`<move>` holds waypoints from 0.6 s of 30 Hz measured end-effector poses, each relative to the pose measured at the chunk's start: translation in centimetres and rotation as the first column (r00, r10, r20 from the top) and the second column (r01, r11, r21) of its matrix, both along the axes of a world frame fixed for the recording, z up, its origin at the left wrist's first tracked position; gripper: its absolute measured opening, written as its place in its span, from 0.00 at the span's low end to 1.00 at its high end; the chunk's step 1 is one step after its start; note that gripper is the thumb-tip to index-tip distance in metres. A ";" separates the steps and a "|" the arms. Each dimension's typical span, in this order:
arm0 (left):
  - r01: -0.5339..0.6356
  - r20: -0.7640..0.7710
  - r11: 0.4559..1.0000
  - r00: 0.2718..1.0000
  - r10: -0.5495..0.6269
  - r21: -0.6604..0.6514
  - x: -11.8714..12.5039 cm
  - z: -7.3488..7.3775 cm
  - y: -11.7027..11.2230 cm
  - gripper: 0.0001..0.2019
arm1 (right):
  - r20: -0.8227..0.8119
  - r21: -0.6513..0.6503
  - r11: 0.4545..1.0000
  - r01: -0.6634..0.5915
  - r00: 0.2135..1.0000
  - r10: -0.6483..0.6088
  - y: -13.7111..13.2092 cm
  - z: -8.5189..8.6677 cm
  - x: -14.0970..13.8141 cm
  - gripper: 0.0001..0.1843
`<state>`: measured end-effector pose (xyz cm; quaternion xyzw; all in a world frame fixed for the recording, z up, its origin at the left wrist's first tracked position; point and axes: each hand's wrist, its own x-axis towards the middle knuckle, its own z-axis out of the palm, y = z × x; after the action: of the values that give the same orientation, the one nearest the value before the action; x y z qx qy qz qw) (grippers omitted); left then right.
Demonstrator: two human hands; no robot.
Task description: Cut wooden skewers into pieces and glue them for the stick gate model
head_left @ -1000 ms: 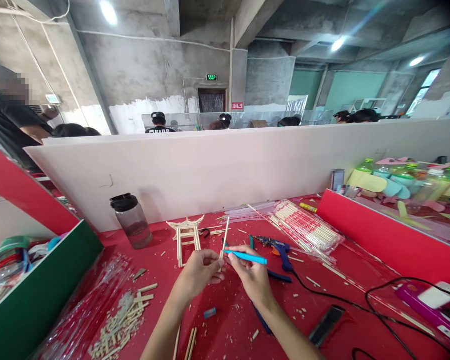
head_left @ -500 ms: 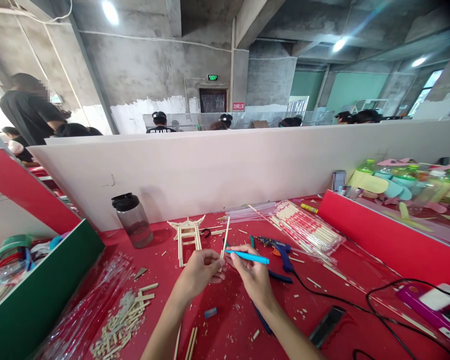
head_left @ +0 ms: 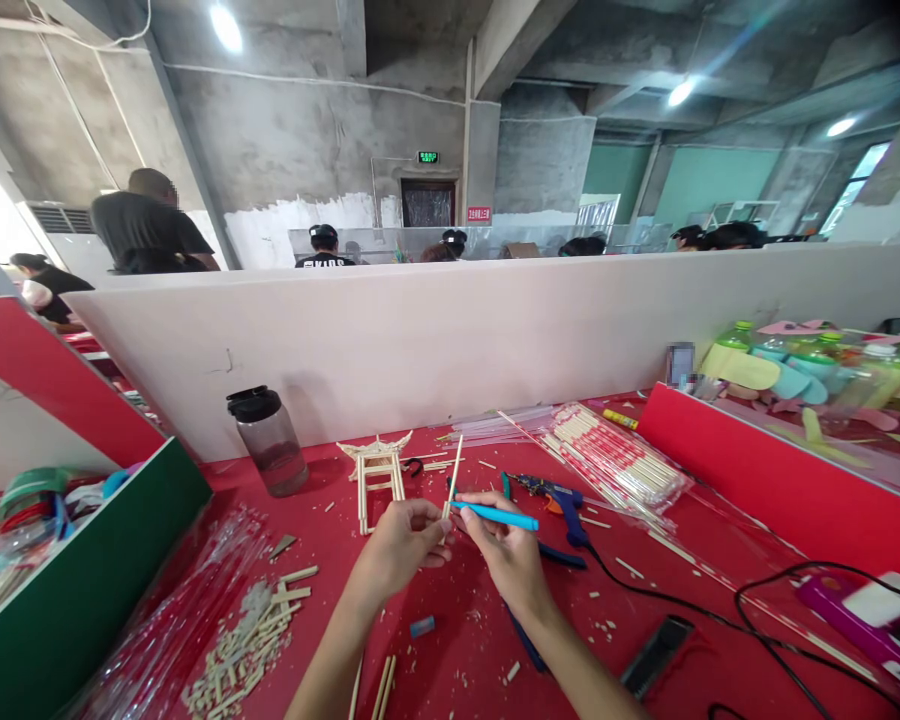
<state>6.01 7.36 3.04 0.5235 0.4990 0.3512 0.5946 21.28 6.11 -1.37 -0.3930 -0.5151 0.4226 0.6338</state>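
My left hand pinches a thin wooden stick that stands nearly upright over the red table. My right hand grips a blue pen-like tool whose tip meets the stick near my left fingers. Just beyond my hands a small model gate built of sticks lies on the table. A blue glue gun rests to the right of my right hand.
A dark-lidded jar stands at the back left. Packs of chopsticks lie back right, cut stick pieces and plastic wrappers front left. A black cable crosses the right side. A white partition closes the back; people work beyond it.
My hands hold the stick and blue tool almost unmoved. Beyond the partition at the left, a person in black has walked to the right.
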 end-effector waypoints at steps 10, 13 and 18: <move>0.015 0.001 1.000 1.000 -0.015 0.019 -0.2 -0.3 0.1 0.20 | -0.036 0.003 1.000 -0.025 0.999 0.025 0.0 -0.2 0.0 0.13; 0.019 0.006 0.999 1.000 -0.020 0.027 -0.2 -0.3 0.1 0.21 | -0.059 -0.007 1.000 -0.031 0.998 0.030 0.1 -0.3 -0.1 0.13; 0.030 0.009 0.999 1.000 -0.030 0.026 -0.3 -0.3 0.0 0.22 | -0.084 -0.006 1.000 -0.030 0.996 0.029 0.2 -0.4 -0.1 0.13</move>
<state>5.74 7.40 2.76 0.5368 0.4837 0.3511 0.5955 21.16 6.29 -1.80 -0.3695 -0.4924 0.4497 0.6471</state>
